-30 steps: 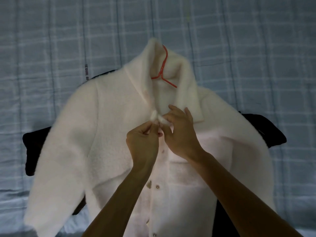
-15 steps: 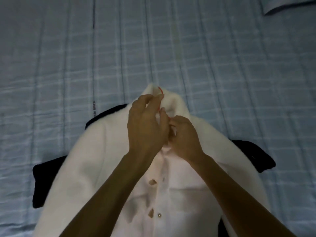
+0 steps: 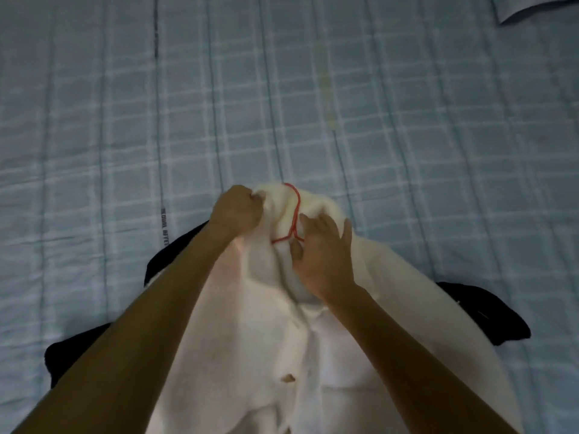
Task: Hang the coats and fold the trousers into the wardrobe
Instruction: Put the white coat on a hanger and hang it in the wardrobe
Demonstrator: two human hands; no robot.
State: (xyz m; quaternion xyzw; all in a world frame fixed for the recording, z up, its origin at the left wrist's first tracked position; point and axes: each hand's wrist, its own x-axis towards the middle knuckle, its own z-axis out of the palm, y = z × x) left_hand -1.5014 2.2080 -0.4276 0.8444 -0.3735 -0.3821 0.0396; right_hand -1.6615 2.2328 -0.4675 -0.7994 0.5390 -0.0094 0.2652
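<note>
Evidently, the white fleece coat (image 3: 282, 339) is being seated on the red wire hanger (image 3: 296, 211).
The coat is laid front-up on the bed (image 3: 125, 120), collar farthest; the hook is pointed away, between the hands; collar fabric is gripped by the left hand (image 3: 238, 209) and pinched by the right hand (image 3: 326, 258), nearer the hanger's neck.

Off-white coat (image 3: 282, 339), faintly pink along the front placket; one small tan button (image 3: 288, 378) on that placket; hanger (image 3: 296, 211) of bright red wire, set against the white collar; dark garment (image 3: 488, 311) beneath the coat, plain black; bedsheet (image 3: 407, 120) pale blue, checked with white lines and crossed by thin darker blue stripes; a short run of dark print (image 3: 163, 227) along one stripe.
</note>
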